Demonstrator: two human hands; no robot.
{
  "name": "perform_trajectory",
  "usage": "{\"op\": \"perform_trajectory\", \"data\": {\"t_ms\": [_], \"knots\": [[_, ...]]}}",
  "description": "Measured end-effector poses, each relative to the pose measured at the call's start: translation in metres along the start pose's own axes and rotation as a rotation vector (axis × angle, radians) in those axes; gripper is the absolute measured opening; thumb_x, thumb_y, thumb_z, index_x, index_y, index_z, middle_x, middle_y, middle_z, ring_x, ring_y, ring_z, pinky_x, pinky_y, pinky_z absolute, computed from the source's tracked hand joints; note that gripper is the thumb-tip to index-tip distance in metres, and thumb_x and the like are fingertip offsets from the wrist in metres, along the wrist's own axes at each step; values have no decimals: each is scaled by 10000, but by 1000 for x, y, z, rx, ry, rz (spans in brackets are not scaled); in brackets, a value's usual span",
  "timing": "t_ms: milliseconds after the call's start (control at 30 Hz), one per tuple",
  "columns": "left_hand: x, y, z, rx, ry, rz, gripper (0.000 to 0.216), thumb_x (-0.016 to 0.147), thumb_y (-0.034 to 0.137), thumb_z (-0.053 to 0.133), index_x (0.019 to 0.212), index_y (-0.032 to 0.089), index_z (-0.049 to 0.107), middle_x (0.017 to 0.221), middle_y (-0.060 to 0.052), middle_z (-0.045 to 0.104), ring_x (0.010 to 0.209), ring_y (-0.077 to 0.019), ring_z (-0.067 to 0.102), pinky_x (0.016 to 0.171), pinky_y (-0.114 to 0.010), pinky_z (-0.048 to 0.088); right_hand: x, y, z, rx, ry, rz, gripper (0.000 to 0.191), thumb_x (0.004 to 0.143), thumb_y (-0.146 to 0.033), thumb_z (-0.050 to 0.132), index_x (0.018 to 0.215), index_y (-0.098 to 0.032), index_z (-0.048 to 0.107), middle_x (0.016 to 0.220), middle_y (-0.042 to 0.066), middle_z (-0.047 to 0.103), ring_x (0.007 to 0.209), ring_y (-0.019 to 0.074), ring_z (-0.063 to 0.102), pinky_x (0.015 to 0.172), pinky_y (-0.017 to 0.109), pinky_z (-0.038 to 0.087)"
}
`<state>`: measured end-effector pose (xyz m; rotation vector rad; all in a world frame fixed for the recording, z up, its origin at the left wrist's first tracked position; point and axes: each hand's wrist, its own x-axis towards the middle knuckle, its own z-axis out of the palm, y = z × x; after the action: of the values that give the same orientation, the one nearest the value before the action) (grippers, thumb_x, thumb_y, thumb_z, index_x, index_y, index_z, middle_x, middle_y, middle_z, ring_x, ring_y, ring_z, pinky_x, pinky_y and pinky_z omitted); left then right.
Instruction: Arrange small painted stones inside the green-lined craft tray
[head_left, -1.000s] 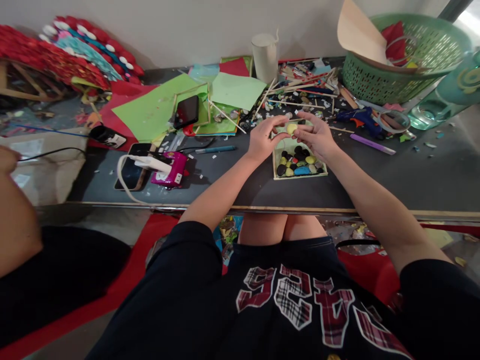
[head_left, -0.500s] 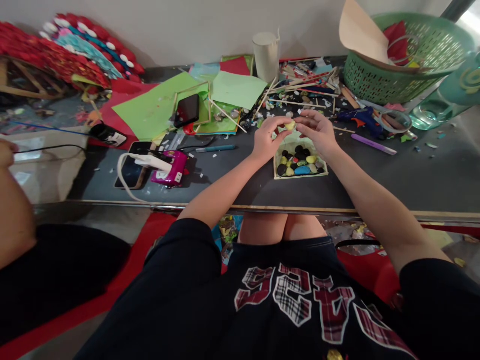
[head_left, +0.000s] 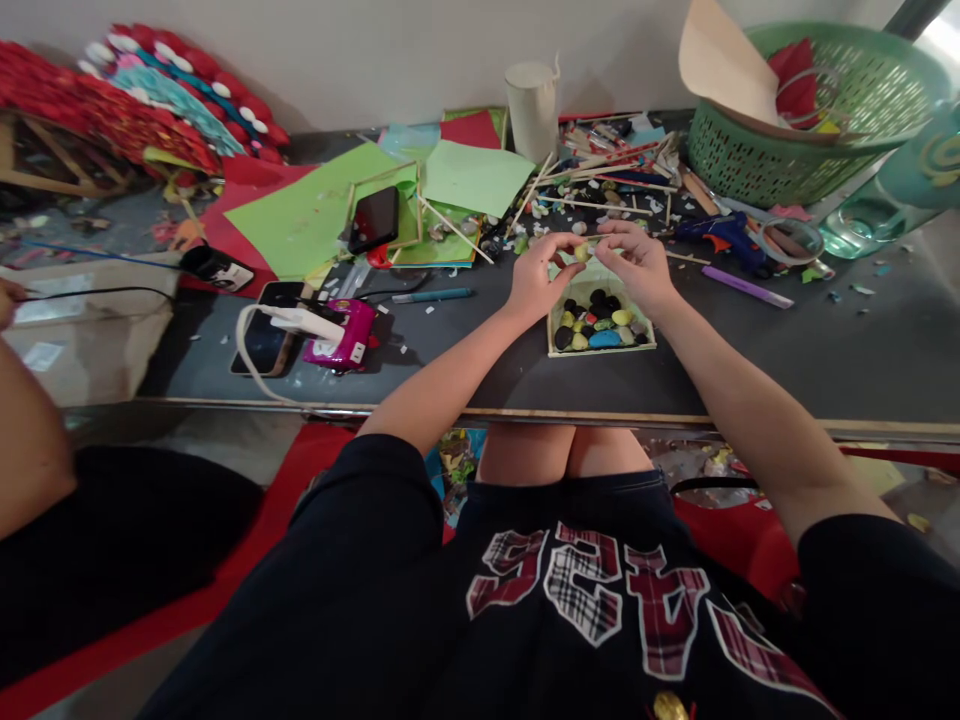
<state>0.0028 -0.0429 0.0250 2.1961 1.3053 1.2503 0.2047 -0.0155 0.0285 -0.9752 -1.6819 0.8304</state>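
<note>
Pinched between the thumb and fingers of my left hand (head_left: pixel 541 272) is a pale yellow pebble (head_left: pixel 581 252). My right hand (head_left: pixel 636 262) is closed right beside it, thumb and fingertips close to the pebble; a thin light sliver shows at those fingertips, too small to name. Below both hands lies a shallow, pale-rimmed box (head_left: pixel 602 352), partly covered by them at its far side. Inside it are black, yellow and grey pebbles and a larger blue pebble (head_left: pixel 604 340).
Left of the box are a magenta power adapter (head_left: pixel 346 335), a phone (head_left: pixel 264 332) and a teal pen (head_left: pixel 431 296). A blue glue gun (head_left: pixel 724 238), purple marker (head_left: pixel 748 287) and green basket (head_left: pixel 787 165) are right. Another person's arm (head_left: pixel 26 430) shows at left.
The yellow pebble has turned slightly and sits a little lower between my fingertips. My right fingers have curled in more. The other person's hand at far left has shifted toward the frame edge.
</note>
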Motion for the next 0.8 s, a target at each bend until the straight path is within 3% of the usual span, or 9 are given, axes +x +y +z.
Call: {"op": "perform_trajectory", "data": {"t_ms": [133, 400, 800], "knots": [[-1, -1, 1, 16, -4, 25, 328, 1021, 483, 598, 1231, 239, 663, 1235, -100, 741, 1056, -209, 719, 921, -335, 580, -1, -2, -2, -99, -16, -51, 462, 819, -702, 741, 860, -242, 764, 1236, 92, 692, 1228, 297, 641, 1011, 466, 537], [0, -16, 8, 21, 51, 168, 346, 1042, 498, 564, 1232, 220, 645, 1161, -87, 746, 938, -172, 729, 864, -317, 589, -1, -4, -2, -102, -41, -113, 635, 815, -842, 628, 863, -230, 788, 1270, 105, 689, 1202, 296, 662, 992, 470, 549], [2, -20, 9, 74, 58, 237, 351, 1050, 516, 541, 1194, 214, 648, 1111, -93, 746, 957, -183, 727, 811, -312, 596, 0, 3, -3, -232, -8, -204, 439, 881, -670, 683, 849, -244, 782, 1210, 92, 708, 1220, 307, 663, 1124, 558, 483]]}}
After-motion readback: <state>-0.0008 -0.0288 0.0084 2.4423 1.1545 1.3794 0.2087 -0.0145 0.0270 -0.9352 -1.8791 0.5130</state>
